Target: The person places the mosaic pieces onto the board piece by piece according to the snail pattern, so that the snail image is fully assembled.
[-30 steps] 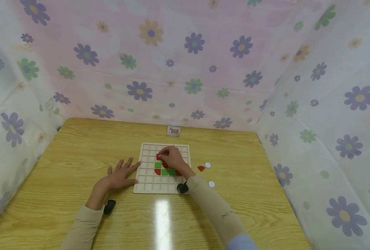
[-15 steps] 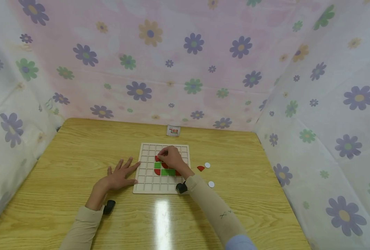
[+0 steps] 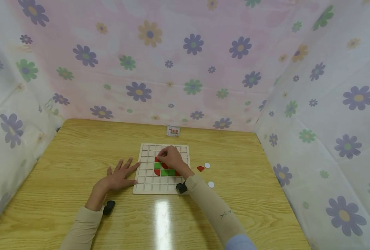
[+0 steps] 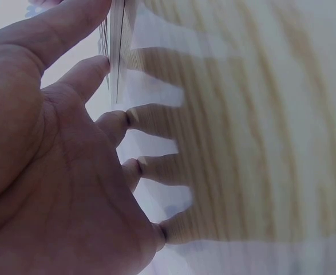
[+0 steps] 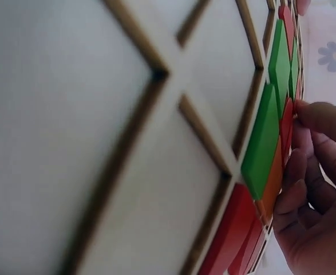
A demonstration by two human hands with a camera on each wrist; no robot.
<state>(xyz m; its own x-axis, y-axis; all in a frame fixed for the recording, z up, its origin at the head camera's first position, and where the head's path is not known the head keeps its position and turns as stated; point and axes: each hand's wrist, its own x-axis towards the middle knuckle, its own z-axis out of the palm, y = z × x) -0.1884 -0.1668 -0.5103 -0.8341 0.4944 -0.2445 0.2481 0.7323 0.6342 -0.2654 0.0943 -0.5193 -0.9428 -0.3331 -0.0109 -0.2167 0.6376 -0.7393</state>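
My right hand [image 3: 172, 158] reaches over a pale wooden grid board [image 3: 145, 187], thumb and fingertips pinching at the right edge of a small red tile [image 3: 156, 159]. That tile lies in a cell just above a green square tile [image 3: 157, 165]. Below come a red rounded tile [image 3: 157, 172] and more green tiles [image 3: 167, 172]; the hand covers part of the pattern. In the right wrist view an orange tile [image 5: 274, 172] shows beside a green one [image 5: 262, 143]. My left hand [image 3: 119, 177] rests with spread fingers, its thumb and index fingertips at the board's left edge.
Right of the board lie a red quarter-circle tile [image 3: 200, 168] and two white discs, an upper disc [image 3: 207, 165] and a lower disc [image 3: 211, 184]. A small picture card [image 3: 173, 131] is at the table's back. Flowered curtains [image 3: 172, 69] enclose the wooden table [image 3: 234, 208].
The red tile has shifted slightly left and down and now lies squarely in its cell, with my right fingertips still at it. My left hand has stayed in place.
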